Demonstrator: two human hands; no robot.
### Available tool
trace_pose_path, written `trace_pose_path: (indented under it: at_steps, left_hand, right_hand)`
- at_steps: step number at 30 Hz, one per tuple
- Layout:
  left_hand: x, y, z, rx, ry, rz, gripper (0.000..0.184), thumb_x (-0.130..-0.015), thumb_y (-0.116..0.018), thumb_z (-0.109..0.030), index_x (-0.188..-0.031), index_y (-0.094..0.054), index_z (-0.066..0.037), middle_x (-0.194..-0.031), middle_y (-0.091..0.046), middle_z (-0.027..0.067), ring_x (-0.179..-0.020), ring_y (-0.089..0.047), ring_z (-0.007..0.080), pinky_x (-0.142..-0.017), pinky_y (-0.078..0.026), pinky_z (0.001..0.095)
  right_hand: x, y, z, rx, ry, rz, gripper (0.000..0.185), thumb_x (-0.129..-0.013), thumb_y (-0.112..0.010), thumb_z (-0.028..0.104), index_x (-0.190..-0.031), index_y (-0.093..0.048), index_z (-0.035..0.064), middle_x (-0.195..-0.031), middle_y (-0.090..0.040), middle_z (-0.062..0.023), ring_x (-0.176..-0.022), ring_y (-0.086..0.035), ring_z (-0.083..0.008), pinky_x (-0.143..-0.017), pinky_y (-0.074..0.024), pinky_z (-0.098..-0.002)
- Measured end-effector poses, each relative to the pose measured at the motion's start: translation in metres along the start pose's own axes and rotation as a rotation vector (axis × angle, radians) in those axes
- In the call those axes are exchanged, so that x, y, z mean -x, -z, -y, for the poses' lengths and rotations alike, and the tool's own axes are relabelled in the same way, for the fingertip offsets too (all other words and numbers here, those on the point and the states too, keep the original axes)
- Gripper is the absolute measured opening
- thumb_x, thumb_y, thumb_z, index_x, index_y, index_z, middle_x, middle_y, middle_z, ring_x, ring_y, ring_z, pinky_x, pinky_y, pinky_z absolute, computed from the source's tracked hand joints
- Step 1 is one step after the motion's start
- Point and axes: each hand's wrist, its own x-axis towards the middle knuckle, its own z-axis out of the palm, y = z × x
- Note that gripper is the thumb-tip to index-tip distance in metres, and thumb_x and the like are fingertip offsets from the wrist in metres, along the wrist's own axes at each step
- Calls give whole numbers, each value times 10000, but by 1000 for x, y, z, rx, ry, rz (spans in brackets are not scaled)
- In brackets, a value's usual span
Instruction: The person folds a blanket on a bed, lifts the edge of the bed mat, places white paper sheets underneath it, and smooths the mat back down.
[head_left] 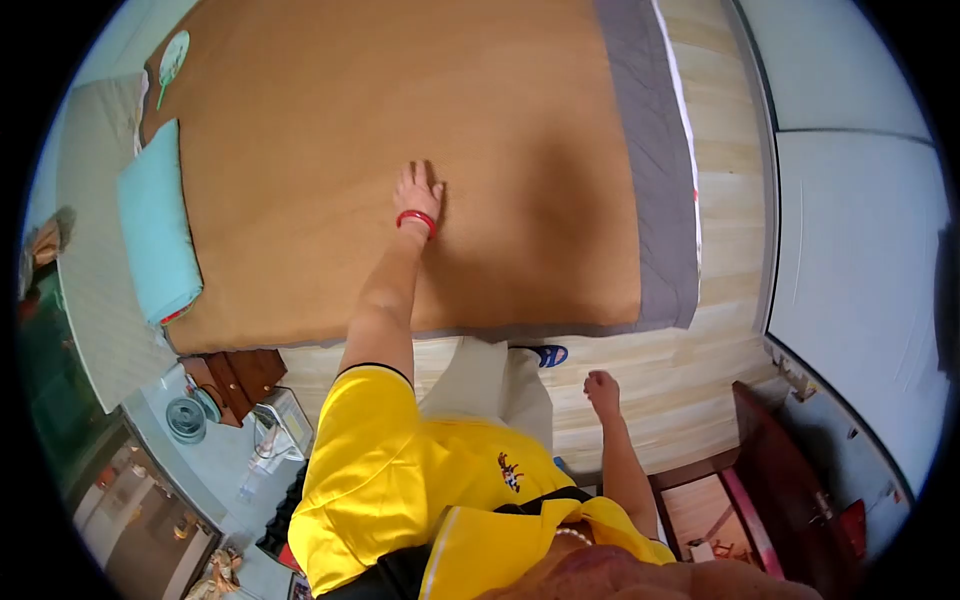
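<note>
My left hand (417, 195) lies flat on the brown mat (420, 80) that covers the bed, palm down, fingers stretched forward and thumb apart. A red bangle (417, 219) circles that wrist. Grey edging (655, 160) runs along the mat's right side and its near edge. Low at my right side hangs my right hand (602, 393), away from the bed, its fingers curled in with nothing visible in them. A light blue pillow (160, 225) rests at the bed's left end. Beyond it lies a hand fan (173, 58) with a green handle.
A wooden cabinet (240, 385) stands by the bed's near left corner, with a small fan (187, 419) close by. One blue slipper (552, 355) shows on the pale wood floor (735, 200). Large pale panels (860, 230) line the right. A dark red door (790, 480) stands at lower right.
</note>
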Motion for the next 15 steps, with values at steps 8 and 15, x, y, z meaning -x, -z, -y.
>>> trace_pose_path:
  at_steps: [8, 15]
  left_hand:
    - [-36, -37, 62, -245, 188, -48, 647, -834, -378, -495, -1341, -240, -116, -1404, -160, 144, -1303, -121, 285, -1011, -120, 524]
    - [-34, -42, 66, -98, 160, -57, 640, -829, -418, -442, -1329, -249, -79, -1404, -116, 178, -1308, -81, 300, -1017, -47, 534]
  right_hand:
    - [-123, -13, 243, 353, 508, -82, 178, -786, -546, 144, -904, -553, 10, -821, -590, -186, -763, -588, -315, -662, -458, -391]
    - [-211, -117, 422, 888, 880, -73, 481, -841, -483, 262, -1236, -370, 11, -1299, -342, -152, -1202, -325, -287, -982, -306, -351]
